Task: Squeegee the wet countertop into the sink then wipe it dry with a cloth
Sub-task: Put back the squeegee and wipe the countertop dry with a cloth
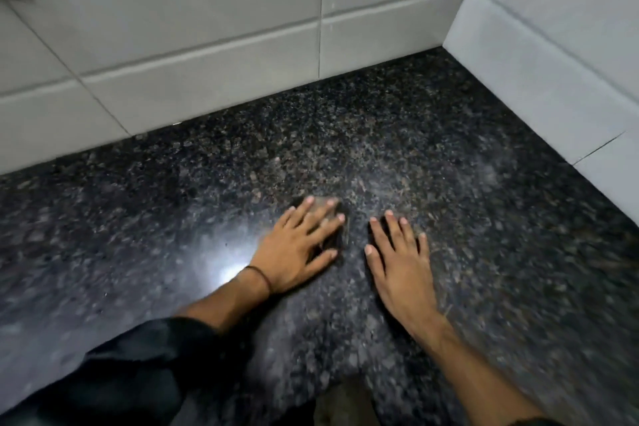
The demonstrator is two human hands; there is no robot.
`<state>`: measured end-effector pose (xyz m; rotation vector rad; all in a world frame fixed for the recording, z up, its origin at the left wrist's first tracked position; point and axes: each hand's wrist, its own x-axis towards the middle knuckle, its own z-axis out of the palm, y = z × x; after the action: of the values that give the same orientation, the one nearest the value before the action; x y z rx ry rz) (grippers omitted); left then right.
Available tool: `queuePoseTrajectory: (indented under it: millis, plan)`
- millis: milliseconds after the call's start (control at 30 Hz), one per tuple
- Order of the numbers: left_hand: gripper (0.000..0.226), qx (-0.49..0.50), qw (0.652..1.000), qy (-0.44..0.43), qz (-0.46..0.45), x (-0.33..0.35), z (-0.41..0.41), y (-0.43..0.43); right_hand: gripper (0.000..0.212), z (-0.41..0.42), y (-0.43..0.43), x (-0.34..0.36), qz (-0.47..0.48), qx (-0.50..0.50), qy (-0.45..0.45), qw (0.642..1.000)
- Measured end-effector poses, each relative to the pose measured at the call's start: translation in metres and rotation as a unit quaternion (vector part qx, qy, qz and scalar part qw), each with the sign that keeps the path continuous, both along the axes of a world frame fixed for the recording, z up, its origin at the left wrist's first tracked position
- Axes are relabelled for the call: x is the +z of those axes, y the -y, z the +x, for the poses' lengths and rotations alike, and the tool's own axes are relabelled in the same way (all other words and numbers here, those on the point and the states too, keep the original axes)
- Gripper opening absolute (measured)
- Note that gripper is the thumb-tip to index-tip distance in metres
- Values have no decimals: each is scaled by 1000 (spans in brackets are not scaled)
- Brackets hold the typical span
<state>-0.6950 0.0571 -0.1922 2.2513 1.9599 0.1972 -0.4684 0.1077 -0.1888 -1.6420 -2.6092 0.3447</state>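
Observation:
Both of my hands lie flat, palms down, on the dark speckled granite countertop (432, 149). My left hand (297, 245) has its fingers spread and points up and to the right; a thin dark band circles its wrist. My right hand (401, 263) rests beside it, fingers apart, a small gap between the two. Neither hand holds anything. A bright light reflection (228, 270) shines on the stone just left of my left wrist. No squeegee, cloth or sink is in view.
White tiled walls rise behind the counter (207, 45) and on the right (553, 55), meeting in a corner at the upper right. My dark sleeve (131, 373) covers the lower left. The picture is blurred toward its edges.

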Motion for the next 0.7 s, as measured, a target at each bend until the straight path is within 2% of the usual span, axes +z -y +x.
queuePoseTrajectory:
  millis: [67, 100, 167, 233, 267, 333, 400, 567, 633, 700]
  plan:
    - [63, -53, 998, -22, 9, -1, -20, 22, 56, -5, 17, 3, 5, 33, -5, 999]
    - [63, -30, 999, -34, 20, -4, -37, 25, 55, -7, 26, 5, 3, 51, -9, 999]
    - [67, 105, 994, -33, 23, -8, -73, 24, 54, -8, 40, 6, -10, 72, -17, 997]
    - [68, 256, 967, 3, 0, -6, -95, 21, 54, -7, 48, 3, -25, 70, -20, 997]
    - [67, 310, 951, 16, -7, -5, -94, 19, 54, -5, 52, 1, -24, 69, -19, 997]
    - [64, 355, 934, 26, -4, -4, -73, 20, 55, 1, 59, -3, -15, 67, -15, 998]
    - [64, 332, 943, 33, 1, -4, -34, 35, 54, 13, 65, -5, -11, 59, -19, 998]
    - [63, 171, 984, 51, 12, -4, 102, 119, 57, 59, 74, -4, 1, 4, -20, 1000]
    - [62, 88, 996, 32, 15, -3, 115, 134, 59, 75, 73, -2, 5, -16, -17, 1000]
    - [60, 71, 997, 24, 28, -8, 83, 119, 58, 90, 68, 1, 8, -36, -22, 999]
